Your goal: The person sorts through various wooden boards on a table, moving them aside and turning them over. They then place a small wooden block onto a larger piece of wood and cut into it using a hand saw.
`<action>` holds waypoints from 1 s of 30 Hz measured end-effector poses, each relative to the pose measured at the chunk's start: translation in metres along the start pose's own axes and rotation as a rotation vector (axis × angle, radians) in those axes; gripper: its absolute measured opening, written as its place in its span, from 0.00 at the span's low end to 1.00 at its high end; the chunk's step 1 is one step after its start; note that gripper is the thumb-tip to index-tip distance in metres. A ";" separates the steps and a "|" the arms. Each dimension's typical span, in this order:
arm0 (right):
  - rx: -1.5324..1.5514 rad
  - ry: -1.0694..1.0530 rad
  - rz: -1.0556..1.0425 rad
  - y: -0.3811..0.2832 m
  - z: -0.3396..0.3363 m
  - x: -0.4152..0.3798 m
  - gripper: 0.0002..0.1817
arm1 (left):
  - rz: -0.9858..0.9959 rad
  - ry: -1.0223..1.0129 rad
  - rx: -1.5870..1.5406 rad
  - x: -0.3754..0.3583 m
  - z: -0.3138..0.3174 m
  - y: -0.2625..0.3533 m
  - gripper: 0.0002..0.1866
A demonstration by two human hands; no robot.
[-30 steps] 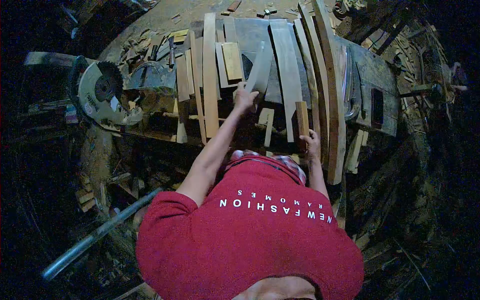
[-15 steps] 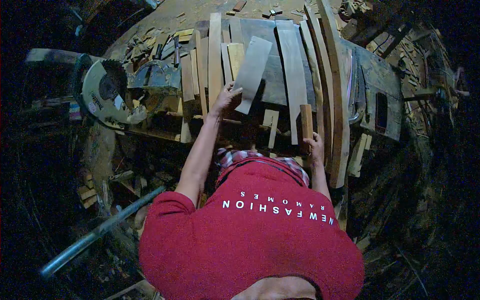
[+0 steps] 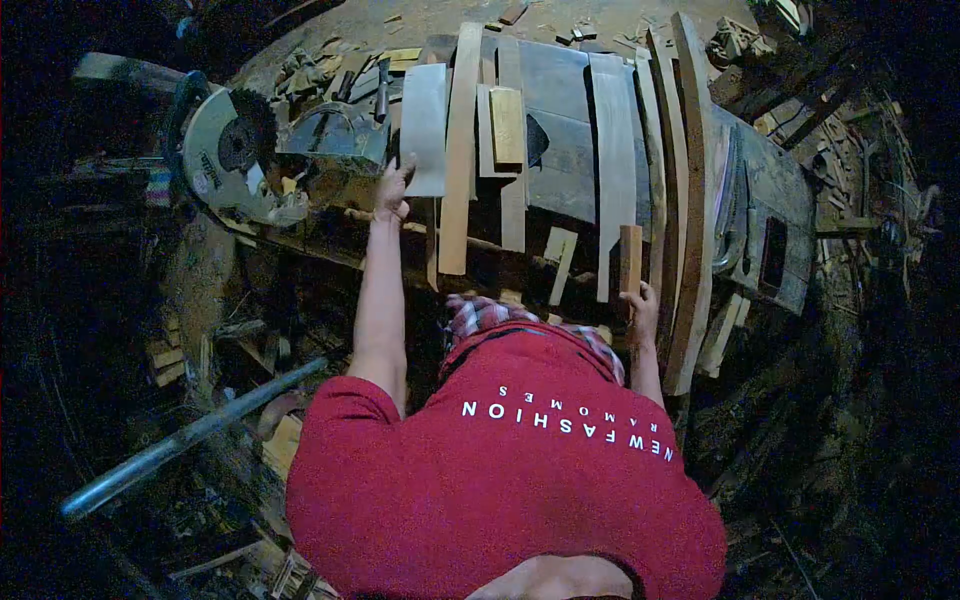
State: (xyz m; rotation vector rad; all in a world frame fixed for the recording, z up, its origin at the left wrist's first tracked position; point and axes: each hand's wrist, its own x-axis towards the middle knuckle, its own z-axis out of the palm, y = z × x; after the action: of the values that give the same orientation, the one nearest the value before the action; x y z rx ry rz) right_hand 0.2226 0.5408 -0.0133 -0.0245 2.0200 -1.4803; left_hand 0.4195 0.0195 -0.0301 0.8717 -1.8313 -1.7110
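A wide pale board [image 3: 424,130] lies over wooden strips on the left of the bench, its long side running away from me. My left hand [image 3: 393,188] is at the board's lower left edge, fingers closed against it. In my right hand [image 3: 641,305] is a short brown wood block [image 3: 631,258], gripped near its lower end and pointing away from me. Just left of that block lies a long pale plank [image 3: 612,140]. A long tan strip [image 3: 460,150] runs beside the wide board, and a short yellowish block [image 3: 507,127] rests right of it.
A circular saw blade with its guard [image 3: 215,155] stands at the left end of the bench. Long curved planks [image 3: 697,200] lie right of my right hand. A metal pipe [image 3: 190,435] slants at lower left. Wood scraps [image 3: 310,75] cover the far left.
My left hand has carried the wide board leftward, from above the middle strips to the left of the tan strip, and turned it straighter. My right hand still holds the brown block.
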 end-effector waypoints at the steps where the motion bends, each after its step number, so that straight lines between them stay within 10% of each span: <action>1: -0.017 -0.016 0.037 -0.010 0.001 -0.003 0.19 | -0.093 -0.003 -0.168 -0.009 0.010 0.035 0.23; 4: 0.137 -0.036 0.029 0.001 0.004 0.000 0.19 | -0.211 -0.047 -0.338 0.000 0.008 0.037 0.24; 9: -0.059 0.060 -0.014 -0.009 0.005 -0.007 0.24 | -0.160 0.173 0.533 0.011 0.013 0.019 0.31; 30: 0.142 0.004 0.027 -0.006 0.010 -0.007 0.22 | -0.174 0.452 0.646 0.012 0.036 0.017 0.43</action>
State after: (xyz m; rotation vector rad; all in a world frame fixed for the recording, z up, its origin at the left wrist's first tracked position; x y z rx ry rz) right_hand 0.2313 0.5321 -0.0065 0.0641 1.9060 -1.6045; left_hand 0.3834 0.0356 -0.0180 1.5613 -2.0298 -0.8732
